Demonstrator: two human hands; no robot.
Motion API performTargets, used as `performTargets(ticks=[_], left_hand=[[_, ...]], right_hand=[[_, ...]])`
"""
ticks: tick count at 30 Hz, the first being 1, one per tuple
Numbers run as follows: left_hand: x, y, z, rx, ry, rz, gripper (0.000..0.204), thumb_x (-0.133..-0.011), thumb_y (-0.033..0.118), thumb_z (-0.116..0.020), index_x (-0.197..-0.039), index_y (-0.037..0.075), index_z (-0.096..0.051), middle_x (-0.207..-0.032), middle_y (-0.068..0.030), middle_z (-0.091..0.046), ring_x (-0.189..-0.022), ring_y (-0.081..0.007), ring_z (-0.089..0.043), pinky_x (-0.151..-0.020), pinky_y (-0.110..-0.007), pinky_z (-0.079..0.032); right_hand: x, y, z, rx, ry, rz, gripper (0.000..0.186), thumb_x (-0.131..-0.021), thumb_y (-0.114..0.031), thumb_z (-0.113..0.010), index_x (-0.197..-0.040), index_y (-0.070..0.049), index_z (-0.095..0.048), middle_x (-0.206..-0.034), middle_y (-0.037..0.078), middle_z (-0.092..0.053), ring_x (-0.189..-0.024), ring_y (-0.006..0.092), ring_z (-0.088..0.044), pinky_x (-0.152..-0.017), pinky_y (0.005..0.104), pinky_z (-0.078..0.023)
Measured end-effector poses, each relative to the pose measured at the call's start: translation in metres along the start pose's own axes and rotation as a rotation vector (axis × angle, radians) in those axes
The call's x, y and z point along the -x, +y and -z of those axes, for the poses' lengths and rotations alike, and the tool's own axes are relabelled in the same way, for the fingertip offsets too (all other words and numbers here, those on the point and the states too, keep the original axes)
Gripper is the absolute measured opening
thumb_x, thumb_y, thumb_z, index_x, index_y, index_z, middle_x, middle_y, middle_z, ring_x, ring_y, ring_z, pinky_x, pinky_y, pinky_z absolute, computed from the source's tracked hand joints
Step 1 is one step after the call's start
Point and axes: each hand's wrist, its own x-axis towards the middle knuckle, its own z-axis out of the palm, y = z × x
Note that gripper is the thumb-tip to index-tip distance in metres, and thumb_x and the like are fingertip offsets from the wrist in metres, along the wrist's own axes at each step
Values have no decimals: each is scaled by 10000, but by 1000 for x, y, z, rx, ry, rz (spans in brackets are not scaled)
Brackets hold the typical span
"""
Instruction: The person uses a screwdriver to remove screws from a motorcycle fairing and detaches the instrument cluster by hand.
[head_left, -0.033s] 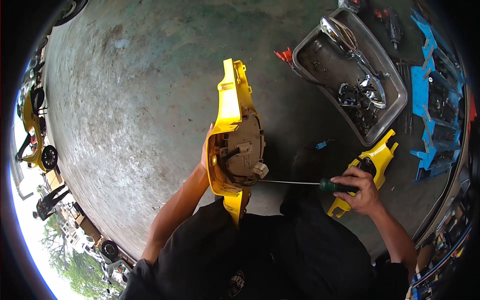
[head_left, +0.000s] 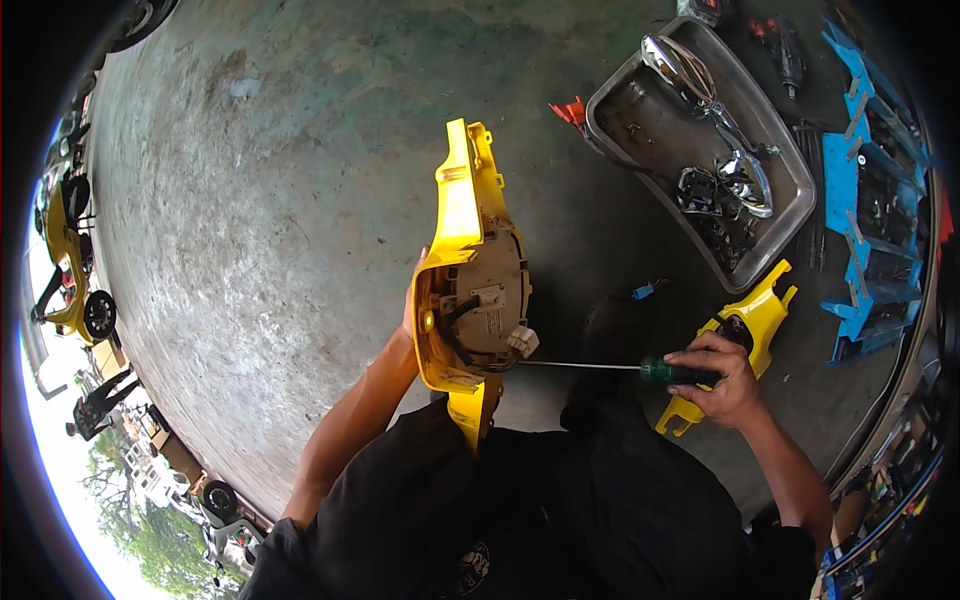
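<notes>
A yellow handlebar cover (head_left: 461, 215) stands on edge over my lap, its hollow inner side facing right. Set into it is the beige back of an instrument cluster (head_left: 490, 297), with black wires and a white connector (head_left: 522, 341) near its lower end. My left hand (head_left: 411, 312) grips the cover from its left side; most of its fingers are hidden behind the shell. My right hand (head_left: 728, 384) is wrapped round the green handle of a screwdriver (head_left: 655, 371). Its thin shaft points left, and the tip reaches the cluster's lower edge just below the connector; whether it sits in a screw cannot be seen.
Beyond my right hand, partly behind it, lies another yellow cover piece (head_left: 768, 312). A metal tray (head_left: 800, 190) with chrome mirrors and small parts stands at the far right, beside a blue parts rack (head_left: 845, 185). A small blue connector (head_left: 643, 292) is on the floor.
</notes>
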Motion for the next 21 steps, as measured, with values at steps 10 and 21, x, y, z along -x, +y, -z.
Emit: performTargets(ticks=[10, 21], left_hand=[[-1, 0, -3, -4, -2, 34, 672, -923, 592, -474, -1343, 68, -506, -1300, -155, -568, -1151, -315, -584, -932, -487, -516], [7, 3, 0, -71, -3, -17, 572, -920, 458, -569, -1337, 71, -510, -1286, -137, -577, -1124, -289, -602, -931, -465, -520]], right_hand=[[-14, -13, 18, -172, -68, -646, 332, -913, -283, -679, -1051, 12, -609, -690, 35, -576, -553, 116, -548, -565, 295, -452], [-12, -8, 11, -407, -44, -634, 453, -827, -287, -764, -1092, -36, -496, -824, 43, -574, -791, 96, -572, -705, 262, -461]])
